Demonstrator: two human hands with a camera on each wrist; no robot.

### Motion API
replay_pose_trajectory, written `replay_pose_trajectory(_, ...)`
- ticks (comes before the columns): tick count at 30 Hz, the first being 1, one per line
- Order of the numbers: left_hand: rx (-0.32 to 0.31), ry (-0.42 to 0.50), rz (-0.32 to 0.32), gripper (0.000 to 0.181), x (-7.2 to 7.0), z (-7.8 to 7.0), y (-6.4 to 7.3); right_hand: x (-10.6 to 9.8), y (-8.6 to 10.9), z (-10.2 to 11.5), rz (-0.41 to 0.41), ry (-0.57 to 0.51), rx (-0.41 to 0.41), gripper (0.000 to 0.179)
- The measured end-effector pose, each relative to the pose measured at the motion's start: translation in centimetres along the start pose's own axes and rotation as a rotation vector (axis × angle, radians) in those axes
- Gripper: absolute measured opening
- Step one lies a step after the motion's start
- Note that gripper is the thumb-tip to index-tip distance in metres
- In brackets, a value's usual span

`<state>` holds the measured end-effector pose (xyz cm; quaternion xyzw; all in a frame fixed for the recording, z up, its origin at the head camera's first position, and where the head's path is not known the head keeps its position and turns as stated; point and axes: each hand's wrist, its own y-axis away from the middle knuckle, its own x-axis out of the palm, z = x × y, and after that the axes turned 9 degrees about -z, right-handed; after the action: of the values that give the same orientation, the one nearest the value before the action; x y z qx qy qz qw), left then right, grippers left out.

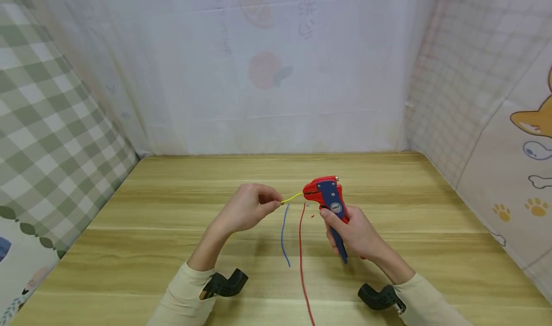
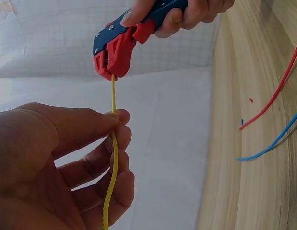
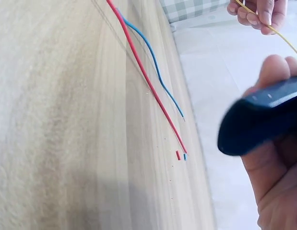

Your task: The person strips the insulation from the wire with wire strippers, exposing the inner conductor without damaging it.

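Note:
A yellow wire [image 2: 112, 179] is pinched between the thumb and fingers of my left hand [image 1: 253, 208]. Its far end enters the red jaws of a wire stripper [image 1: 332, 196]. My right hand [image 1: 355, 227] grips the stripper's dark blue and red handles, its head tipped to the left above the table. In the left wrist view the wire runs down across the left fingers from the jaws. Beneath the hands, a blue wire [image 1: 282, 237] and a longer red wire [image 1: 302, 268] lie side by side on the table.
On the wooden table [image 1: 172, 187], small cut bits of red insulation [image 3: 178, 155] and blue insulation [image 3: 185, 156] lie by the red wire's end. A white printed sheet [image 1: 276, 120] rises behind the table, with a green checked cloth [image 1: 56, 139] at the left.

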<state>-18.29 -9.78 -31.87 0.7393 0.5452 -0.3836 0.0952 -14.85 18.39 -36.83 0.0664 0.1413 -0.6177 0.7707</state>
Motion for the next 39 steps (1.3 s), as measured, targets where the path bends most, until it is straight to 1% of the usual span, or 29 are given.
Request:
replay_pose_trajectory(5, 0.013, 0.013, 0.008, 0.014, -0.25, 0.02, 0.04, -0.36, 0.11, 0.01, 0.062, -0.042, -0.010, 0.047)
replay_pose_trajectory(10, 0.011, 0.013, 0.020, 0.014, -0.43, 0.10, 0.10, -0.45, -0.02, 0.00, 0.117, -0.081, -0.027, 0.044)
replay_pose_trajectory(16, 0.011, 0.004, 0.015, 0.014, -0.49, 0.12, 0.10, -0.59, -0.13, -0.07, 0.150, -0.106, -0.045, 0.044)
replay_pose_trajectory(19, 0.014, 0.000, 0.011, 0.014, -0.52, 0.07, 0.12, -0.61, -0.10, -0.05, 0.141, -0.089, -0.036, 0.045)
replay_pose_trajectory(24, 0.018, -0.007, 0.004, 0.014, -0.56, -0.03, 0.15, -0.45, 0.02, 0.00, 0.099, -0.048, -0.012, 0.046)
replay_pose_trajectory(28, 0.016, -0.009, 0.005, 0.013, -0.50, -0.05, 0.09, -0.13, 0.14, 0.16, 0.020, -0.017, 0.018, 0.054)
replay_pose_trajectory(31, 0.011, -0.011, 0.015, 0.013, -0.41, -0.04, 0.05, 0.03, 0.21, 0.27, -0.022, 0.002, 0.033, 0.056)
replay_pose_trajectory(35, -0.005, -0.003, 0.022, 0.013, -0.41, -0.04, 0.06, 0.00, 0.22, 0.42, -0.010, -0.008, 0.022, 0.051)
replay_pose_trajectory(39, -0.022, 0.005, 0.011, 0.013, -0.43, 0.01, 0.03, -0.16, 0.08, 0.52, 0.038, -0.057, -0.020, 0.044)
